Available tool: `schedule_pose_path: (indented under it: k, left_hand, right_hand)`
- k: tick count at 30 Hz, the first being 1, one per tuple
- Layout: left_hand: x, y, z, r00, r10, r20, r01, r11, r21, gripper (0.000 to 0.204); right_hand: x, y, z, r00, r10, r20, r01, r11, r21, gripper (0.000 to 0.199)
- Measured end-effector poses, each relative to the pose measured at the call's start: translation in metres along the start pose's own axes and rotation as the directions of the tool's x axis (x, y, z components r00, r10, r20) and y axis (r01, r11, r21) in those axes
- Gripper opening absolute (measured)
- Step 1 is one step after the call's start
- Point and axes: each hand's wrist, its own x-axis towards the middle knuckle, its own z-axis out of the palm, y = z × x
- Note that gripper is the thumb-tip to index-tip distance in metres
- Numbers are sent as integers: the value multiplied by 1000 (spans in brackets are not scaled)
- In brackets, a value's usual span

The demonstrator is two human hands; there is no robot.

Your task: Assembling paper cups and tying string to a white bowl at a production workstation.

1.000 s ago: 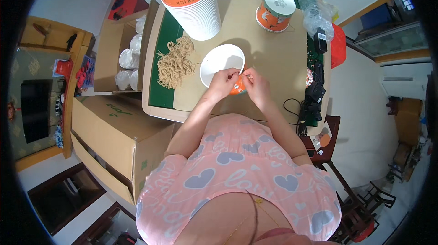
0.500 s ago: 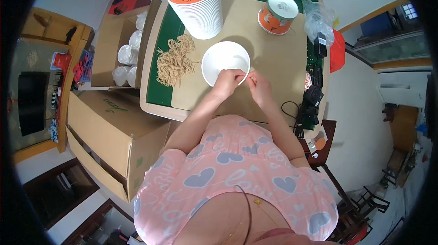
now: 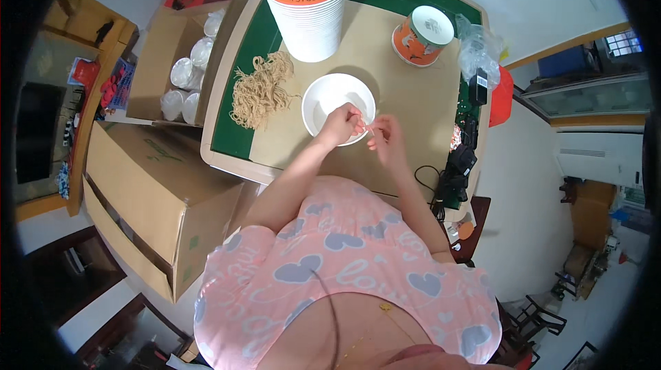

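Hands over white bowl at table centre: left hand and right hand pinch a tiny pale item betw. fingertips, prob. a small packet, too blurred to tell. Noodle pile left of bowl; cup stack far side.

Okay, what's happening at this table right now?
A person in a pink heart-patterned top stands at a tan table with a green border. Their left hand and right hand meet over the near rim of a round white bowl, pinching something small and pale between the fingertips; what it is cannot be told. A heap of tan string-like strands lies left of the bowl, a tall stack of white cups under an orange paper bucket stands behind it, and a single orange paper cup stands farther right.
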Motion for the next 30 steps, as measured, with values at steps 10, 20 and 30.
schedule_pose_path:
  k: [10,20,30]
  left_hand:
    - [-4,6,0,998,-50,33,52,998,-43,14]
    - [-4,7,-2,992,-75,-100,69,995,-65,41]
    - [-8,25,-9,952,-226,207,277,924,-264,29]
  right_hand:
    - [9,-23,20,987,-163,15,154,895,-419,39]
    - [10,-18,21,980,-197,39,191,853,-486,36]
    - [18,1,8,979,-191,-65,170,955,-245,6]
